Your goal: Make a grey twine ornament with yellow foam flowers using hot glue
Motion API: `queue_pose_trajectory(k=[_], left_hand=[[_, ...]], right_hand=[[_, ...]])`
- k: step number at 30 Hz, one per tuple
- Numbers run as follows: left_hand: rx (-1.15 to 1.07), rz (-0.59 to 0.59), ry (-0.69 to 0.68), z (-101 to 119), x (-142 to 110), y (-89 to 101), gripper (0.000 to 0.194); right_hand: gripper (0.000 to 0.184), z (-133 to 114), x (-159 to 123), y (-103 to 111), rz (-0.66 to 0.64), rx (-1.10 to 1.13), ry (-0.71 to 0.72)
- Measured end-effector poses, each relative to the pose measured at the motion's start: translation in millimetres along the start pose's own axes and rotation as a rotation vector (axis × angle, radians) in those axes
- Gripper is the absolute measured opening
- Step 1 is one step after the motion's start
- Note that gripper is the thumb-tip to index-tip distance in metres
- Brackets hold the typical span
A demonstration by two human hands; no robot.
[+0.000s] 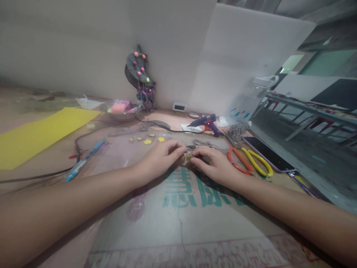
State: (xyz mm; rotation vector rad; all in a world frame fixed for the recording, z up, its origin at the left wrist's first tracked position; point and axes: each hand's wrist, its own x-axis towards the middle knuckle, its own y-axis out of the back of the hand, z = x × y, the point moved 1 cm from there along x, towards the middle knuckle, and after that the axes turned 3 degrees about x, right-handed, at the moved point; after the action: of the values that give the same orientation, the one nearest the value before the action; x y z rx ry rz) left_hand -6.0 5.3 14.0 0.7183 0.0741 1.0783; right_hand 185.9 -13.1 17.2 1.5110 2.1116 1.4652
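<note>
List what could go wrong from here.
The glue gun shows a red light, so it may be hot; a careless reach past it might burn someone.

The small yellow piece in the right hand could slip out, being so tiny.

Grabbing the yellow-handled tool might knock the phone lying beside it.
</note>
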Motion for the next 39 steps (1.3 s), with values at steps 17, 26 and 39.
queue_pose_trajectory(k=[17,26,39], left_hand=[[-0.033,-0.017,-0.043,-1.9,-2.7,-2.5,0.030],[0.030,-0.059,-0.019,-1.7,-1.4,-1.3,0.042],[-0.030,-0.071,-0.036,0.0,-0.5,-2.4,0.022]], right_hand=[[0.010,0.3,0.2,-0.3,0.000,0.004,0.007],[0.012,-1.9,0.3,0.5,-0.021,0.003,0.010],[0.012,-0.7,-0.1,-0.2,-0.024,0.032,0.004]])
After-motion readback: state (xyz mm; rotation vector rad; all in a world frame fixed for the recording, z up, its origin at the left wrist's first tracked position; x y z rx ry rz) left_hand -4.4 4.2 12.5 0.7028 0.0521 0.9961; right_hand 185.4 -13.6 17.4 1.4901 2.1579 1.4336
